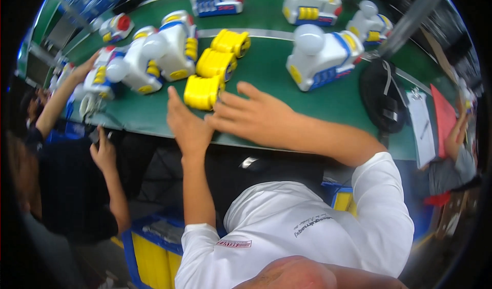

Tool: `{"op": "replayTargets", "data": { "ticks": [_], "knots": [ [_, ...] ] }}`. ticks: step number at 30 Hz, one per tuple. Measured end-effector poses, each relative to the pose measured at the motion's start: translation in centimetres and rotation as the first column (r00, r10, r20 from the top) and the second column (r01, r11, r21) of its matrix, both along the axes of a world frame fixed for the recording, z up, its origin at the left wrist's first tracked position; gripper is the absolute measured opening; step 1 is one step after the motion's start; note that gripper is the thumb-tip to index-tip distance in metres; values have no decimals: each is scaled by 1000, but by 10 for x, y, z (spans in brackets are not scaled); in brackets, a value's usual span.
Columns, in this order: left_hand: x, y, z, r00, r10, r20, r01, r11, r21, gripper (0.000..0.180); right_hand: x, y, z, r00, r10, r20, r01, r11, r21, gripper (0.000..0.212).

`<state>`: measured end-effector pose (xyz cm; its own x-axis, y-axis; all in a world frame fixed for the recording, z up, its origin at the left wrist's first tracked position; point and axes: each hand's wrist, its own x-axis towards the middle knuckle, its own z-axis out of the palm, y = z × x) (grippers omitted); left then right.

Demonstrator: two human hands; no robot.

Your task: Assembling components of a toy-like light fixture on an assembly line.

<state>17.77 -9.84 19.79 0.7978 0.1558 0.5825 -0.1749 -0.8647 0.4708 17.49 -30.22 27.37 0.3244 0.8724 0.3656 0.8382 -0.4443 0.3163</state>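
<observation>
My left hand (187, 127) is at the table's near edge, fingers stretched forward and slightly apart, with nothing visible in it. From the right, my right hand (252, 115) reaches across with fingers extended; its fingertips are beside the nearest yellow wheeled piece (201, 92), and whether they touch it I cannot tell. Two more yellow pieces, a middle one (215, 63) and a far one (228, 42), continue in a row away from me. White toy vehicles with domed tops stand on both sides, one on the left (177, 45) and one on the right (325, 58).
On the green table (266, 66) several more white toys stand farther back. A black round object (382, 96) and a clipboard (421, 127) lie at the right. To the left, a co-worker's hand (86, 67) touches a toy. A blue-and-yellow crate (154, 253) sits below.
</observation>
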Motion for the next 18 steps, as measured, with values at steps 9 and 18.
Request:
{"op": "replayTargets", "data": {
  "ticks": [9, 18],
  "knots": [
    [-24, -15, 26, 929, -131, 347, 34, 962, 272, 54, -71, -158, 63, 690, -322, -648, 454, 890, 42, 69],
    [3, -30, 22, 935, -121, 332, -41, 896, 442, 30, -68, -158, 47, 502, -351, -790, 475, 876, -87, 62]
  ]
}}
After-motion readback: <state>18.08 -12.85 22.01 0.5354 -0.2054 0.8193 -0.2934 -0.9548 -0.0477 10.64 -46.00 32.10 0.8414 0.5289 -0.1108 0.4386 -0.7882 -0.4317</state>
